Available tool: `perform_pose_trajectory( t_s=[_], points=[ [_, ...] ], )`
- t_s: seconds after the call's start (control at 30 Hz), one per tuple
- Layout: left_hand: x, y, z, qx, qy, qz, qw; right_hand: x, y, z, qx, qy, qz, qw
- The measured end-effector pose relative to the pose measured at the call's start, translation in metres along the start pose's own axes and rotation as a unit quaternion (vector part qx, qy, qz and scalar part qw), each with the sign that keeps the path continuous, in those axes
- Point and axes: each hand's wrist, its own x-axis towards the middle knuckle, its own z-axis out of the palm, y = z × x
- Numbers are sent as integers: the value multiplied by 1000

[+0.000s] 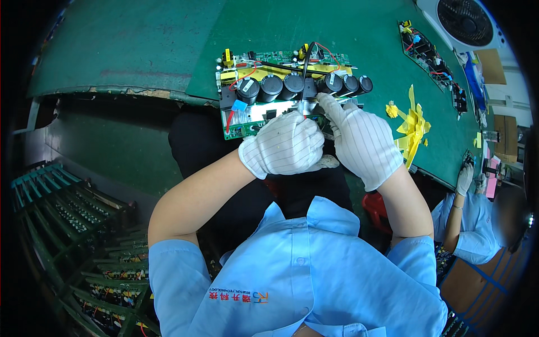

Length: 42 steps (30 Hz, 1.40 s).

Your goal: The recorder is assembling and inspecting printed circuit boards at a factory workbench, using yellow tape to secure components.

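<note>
A long green circuit board point(233, 133) rests at the table's near edge and juts over my lap. Along it stands a row of black cylindrical capacitors point(271, 86), with yellow tape, red and black wires and a blue tag point(240, 105) around them. My left hand point(287, 145), in a white striped glove, is curled closed at the board's near edge; whatever its fingers hold is hidden. My right hand point(368, 140), gloved alike, grips the board's near edge, its index finger laid on top beside a capacitor. Its thumb is partly hidden.
Yellow tape strips point(414, 126) lie right of the board. Another populated board point(429, 56) and a fan point(465, 22) are farther right. A co-worker point(469, 224) with gloved hands sits at the right. Green racks point(73, 219) holding boards stand at lower left.
</note>
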Motion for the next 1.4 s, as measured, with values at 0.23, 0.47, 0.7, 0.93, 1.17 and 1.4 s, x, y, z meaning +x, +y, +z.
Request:
perform_pose_trajectory(
  t_s=[0.23,0.47,0.7,0.93,1.17,1.4],
  points=[
    [0,0,0,-11,-3,2,1000,-1,4,6,-8,60,-33,998],
    [0,2,3,-4,8,-12,1000,0,9,10,-23,70,-30,997],
    [1,2,2,-10,18,-20,1000,2,7,9,-16,57,-29,998],
    [-1,1,3,-5,22,-8,1000,3,-1,13,-92,38,-17,995],
    [-3,0,3,-11,2,-3,1000,-1,5,31,-93,68,7,993],
    [-3,2,1,-15,-11,-21,1000,-3,12,46,-61,93,0,994]
  ],
)
